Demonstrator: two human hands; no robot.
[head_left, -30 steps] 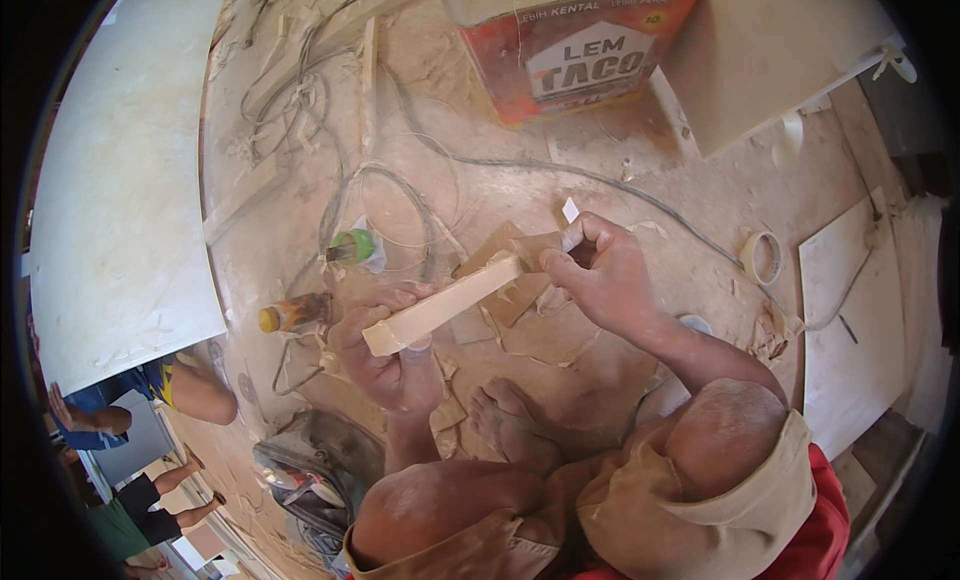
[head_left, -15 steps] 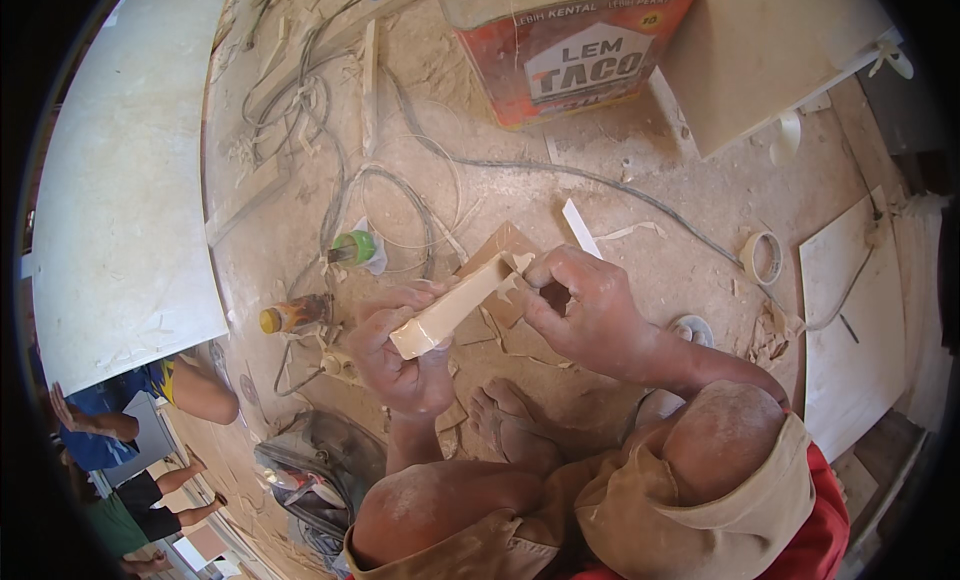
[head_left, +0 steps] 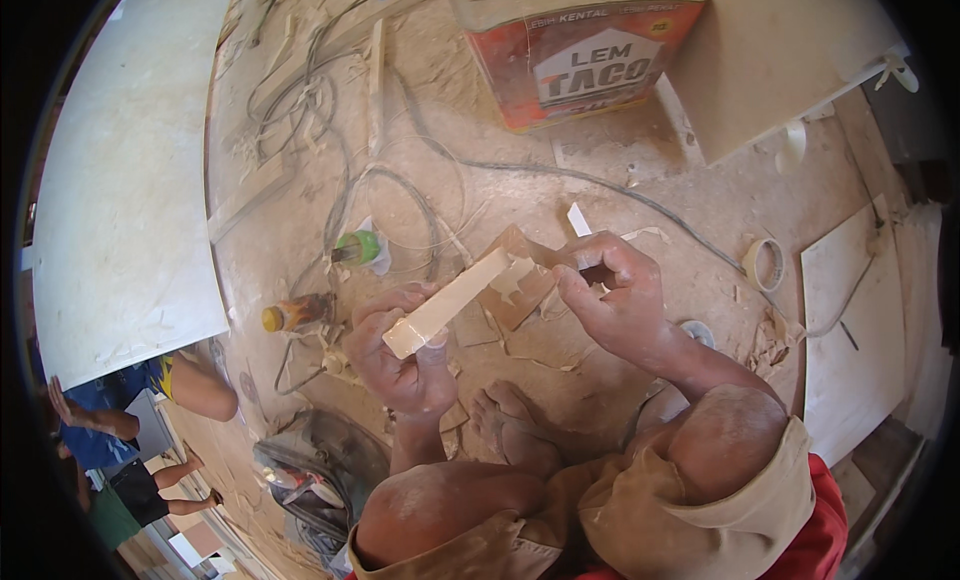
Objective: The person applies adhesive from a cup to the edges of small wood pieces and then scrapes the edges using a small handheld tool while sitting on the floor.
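Note:
A pale cream, narrow block (head_left: 445, 305) with a shiny near end lies slanted in my left hand (head_left: 400, 365), whose fingers and thumb wrap round its near half. Off the block's far end, my right hand (head_left: 622, 295) is closed in a pinch. Between thumb and forefinger it grips a thin tan strip (head_left: 540, 252) that reaches back toward the block; whether the two are joined I cannot tell. Below the hands, a brown flat piece (head_left: 515, 305) with pale patches rests on the dusty floor. A short white strip (head_left: 577, 220) sticks up just beyond my right hand.
A red glue can (head_left: 590, 65) stands at the far side. Cables (head_left: 590, 180) cross the floor. Left of my hands lie a green-capped item (head_left: 357, 247) and a yellow-capped bottle (head_left: 300, 312); a tape roll (head_left: 768, 285) is at right. A white panel (head_left: 130, 200) and people (head_left: 110, 430) are at left.
My right hand has moved right, away from the block's far end, with the thin strip in its pinch. My left hand still holds the block, now shifted slightly left.

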